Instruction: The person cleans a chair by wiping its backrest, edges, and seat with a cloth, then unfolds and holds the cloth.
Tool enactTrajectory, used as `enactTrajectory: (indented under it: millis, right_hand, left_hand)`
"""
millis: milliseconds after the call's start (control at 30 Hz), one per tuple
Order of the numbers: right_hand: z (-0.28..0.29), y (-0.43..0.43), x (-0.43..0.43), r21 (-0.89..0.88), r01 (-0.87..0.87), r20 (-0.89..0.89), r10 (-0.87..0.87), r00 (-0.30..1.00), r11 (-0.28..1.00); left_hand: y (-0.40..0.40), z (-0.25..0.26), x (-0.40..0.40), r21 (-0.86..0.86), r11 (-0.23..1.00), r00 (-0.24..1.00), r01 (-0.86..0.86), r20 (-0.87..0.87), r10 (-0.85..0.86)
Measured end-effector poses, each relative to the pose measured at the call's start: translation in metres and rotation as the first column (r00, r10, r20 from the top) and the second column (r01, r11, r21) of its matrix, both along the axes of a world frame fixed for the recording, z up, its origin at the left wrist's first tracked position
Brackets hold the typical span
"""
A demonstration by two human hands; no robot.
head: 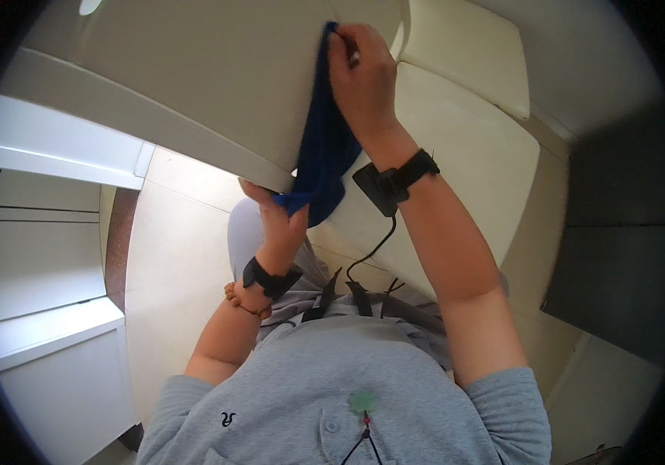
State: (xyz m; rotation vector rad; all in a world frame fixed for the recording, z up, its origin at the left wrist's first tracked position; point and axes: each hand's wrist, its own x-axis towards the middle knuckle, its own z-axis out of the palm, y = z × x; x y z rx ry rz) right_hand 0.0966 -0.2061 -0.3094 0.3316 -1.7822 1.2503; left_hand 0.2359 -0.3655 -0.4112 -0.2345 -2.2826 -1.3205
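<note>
A dark blue cloth [323, 145] hangs over the right edge of a pale tabletop [193, 75]. Near the table's far edge, my right hand [364, 75] pinches the cloth's upper end between thumb and fingers. Lower down, at the table's near corner, my left hand [280, 218] holds the cloth's bottom part, with its thumb by the table edge. The middle of the cloth droops in folds between both hands. Part of my left fingers is hidden by the cloth and the tabletop.
A cream padded chair [460, 145] stands right of the table, close to my right forearm. White cabinets [47, 267] are at the left, and a dark panel [617, 232] is at the far right. A black cable [376, 253] dangles from the device on my right wrist.
</note>
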Motion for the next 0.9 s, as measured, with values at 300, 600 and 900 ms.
enactTrajectory:
  millis: [300,600,900]
  right_hand:
    - [0.006,-0.032,0.088,0.304,-0.403,-0.076,0.444,0.893,0.863]
    - [0.044,-0.044,0.091,0.261,-0.390,-0.147,0.436,0.888,0.883]
    - [-0.025,-0.014,0.107,0.315,-0.425,0.067,0.427,0.902,0.848]
  left_hand:
    - [-0.008,-0.008,0.006,-0.055,0.995,0.991,0.088,0.106,-0.081]
    - [-0.007,-0.008,0.010,-0.003,0.998,0.996,0.067,0.058,-0.067]
    - [-0.006,-0.007,0.006,0.032,0.999,1.000,0.017,-0.020,-0.017]
